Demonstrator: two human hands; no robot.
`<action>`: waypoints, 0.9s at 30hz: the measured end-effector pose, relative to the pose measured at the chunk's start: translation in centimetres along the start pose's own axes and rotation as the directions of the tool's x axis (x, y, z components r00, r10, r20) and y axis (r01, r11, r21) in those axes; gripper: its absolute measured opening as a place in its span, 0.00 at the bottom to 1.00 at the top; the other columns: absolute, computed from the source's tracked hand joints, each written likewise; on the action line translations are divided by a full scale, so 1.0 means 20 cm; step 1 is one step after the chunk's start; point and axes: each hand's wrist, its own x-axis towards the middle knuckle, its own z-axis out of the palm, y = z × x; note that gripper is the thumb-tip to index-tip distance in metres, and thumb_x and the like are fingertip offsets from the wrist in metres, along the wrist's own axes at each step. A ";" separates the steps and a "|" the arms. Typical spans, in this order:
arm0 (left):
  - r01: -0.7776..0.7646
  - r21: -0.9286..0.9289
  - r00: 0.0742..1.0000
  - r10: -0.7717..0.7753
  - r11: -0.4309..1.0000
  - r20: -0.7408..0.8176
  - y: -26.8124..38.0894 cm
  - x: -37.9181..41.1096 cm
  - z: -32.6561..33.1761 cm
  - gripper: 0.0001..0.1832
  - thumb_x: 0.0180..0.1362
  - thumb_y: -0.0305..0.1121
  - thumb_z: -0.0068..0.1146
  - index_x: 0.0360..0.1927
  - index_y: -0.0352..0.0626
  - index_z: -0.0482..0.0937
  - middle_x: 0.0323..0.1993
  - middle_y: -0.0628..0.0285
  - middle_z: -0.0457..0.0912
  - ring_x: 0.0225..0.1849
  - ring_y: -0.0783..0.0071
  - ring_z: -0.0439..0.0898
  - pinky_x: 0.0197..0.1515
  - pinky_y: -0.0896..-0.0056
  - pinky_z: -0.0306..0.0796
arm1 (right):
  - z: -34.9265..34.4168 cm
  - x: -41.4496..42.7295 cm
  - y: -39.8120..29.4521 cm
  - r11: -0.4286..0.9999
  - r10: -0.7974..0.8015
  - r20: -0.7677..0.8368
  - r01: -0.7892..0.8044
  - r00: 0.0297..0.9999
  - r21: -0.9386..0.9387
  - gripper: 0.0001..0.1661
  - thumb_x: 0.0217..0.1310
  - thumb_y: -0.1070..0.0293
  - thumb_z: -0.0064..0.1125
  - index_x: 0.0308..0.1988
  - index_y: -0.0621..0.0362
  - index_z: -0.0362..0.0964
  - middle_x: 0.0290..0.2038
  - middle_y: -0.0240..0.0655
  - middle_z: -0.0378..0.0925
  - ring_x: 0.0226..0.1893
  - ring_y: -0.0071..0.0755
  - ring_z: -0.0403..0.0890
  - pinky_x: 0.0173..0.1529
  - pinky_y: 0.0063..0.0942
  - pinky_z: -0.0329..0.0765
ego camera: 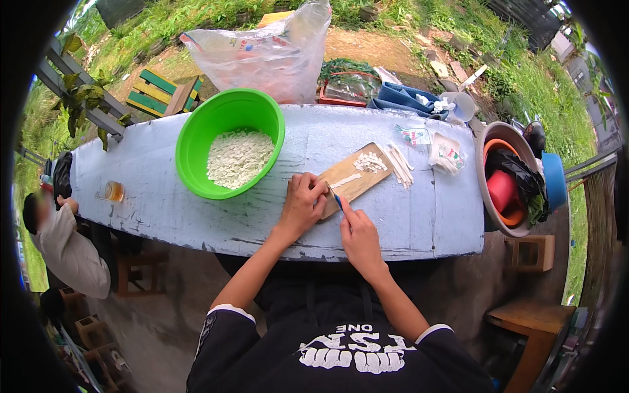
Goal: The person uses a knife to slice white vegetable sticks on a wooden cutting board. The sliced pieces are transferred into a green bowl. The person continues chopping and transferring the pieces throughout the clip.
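My right hand (361, 240) grips a small knife (338, 200) with a blue handle. Its blade is down at the lower left end of a wooden cutting board (357, 190). My left hand (305, 202) is bent over that same end, fingertips close to the blade; whatever lies under them is hidden. A thin row of white cut pieces (346, 181) runs along the board away from my left fingers. Farther up the board is a small heap of short white pieces (370, 162). Uncut white strips (399, 165) lie just right of the board.
Left of the board stands a green basin (196, 162) holding many white pieces. A clear packet (446, 154) and a glass of amber drink (114, 191) rest on the pale blue table (236, 221). A tub (484, 182) stands off the right edge. Someone (71, 250) sits at the far left.
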 end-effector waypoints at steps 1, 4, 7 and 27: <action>0.004 0.004 1.000 -0.004 1.000 -0.006 0.01 0.00 0.00 0.05 0.57 0.26 0.59 0.37 0.42 0.83 0.45 0.57 0.75 0.50 0.56 0.70 0.57 0.56 0.66 | 0.00 -0.01 0.00 1.000 0.009 0.014 -0.009 1.000 -0.002 0.28 0.71 0.75 0.51 0.68 0.55 0.70 0.32 0.48 0.73 0.32 0.53 0.77 0.40 0.45 0.75; 0.011 0.010 1.000 -0.011 1.000 -0.025 0.01 -0.01 0.01 0.05 0.57 0.26 0.59 0.36 0.43 0.83 0.45 0.57 0.75 0.50 0.56 0.70 0.56 0.56 0.66 | -0.04 -0.08 0.04 1.000 0.028 0.047 -0.028 0.998 -0.009 0.28 0.71 0.71 0.51 0.69 0.52 0.69 0.34 0.48 0.73 0.33 0.56 0.79 0.40 0.48 0.77; 0.007 -0.005 0.999 -0.008 1.000 -0.050 -0.02 -0.02 0.02 0.04 0.55 0.26 0.60 0.35 0.43 0.83 0.44 0.58 0.76 0.50 0.56 0.70 0.56 0.56 0.66 | -0.06 -0.13 0.05 1.000 0.022 0.045 -0.022 0.999 0.002 0.28 0.71 0.71 0.51 0.69 0.53 0.70 0.34 0.48 0.73 0.33 0.56 0.79 0.40 0.48 0.76; 0.018 -0.087 0.998 -0.024 0.996 -0.062 -0.04 -0.03 0.00 0.05 0.55 0.24 0.61 0.36 0.40 0.81 0.43 0.57 0.76 0.50 0.55 0.70 0.56 0.56 0.67 | -0.06 -0.13 0.02 0.997 0.007 0.027 -0.009 1.000 0.079 0.28 0.71 0.72 0.51 0.68 0.55 0.70 0.34 0.49 0.74 0.34 0.56 0.79 0.41 0.48 0.76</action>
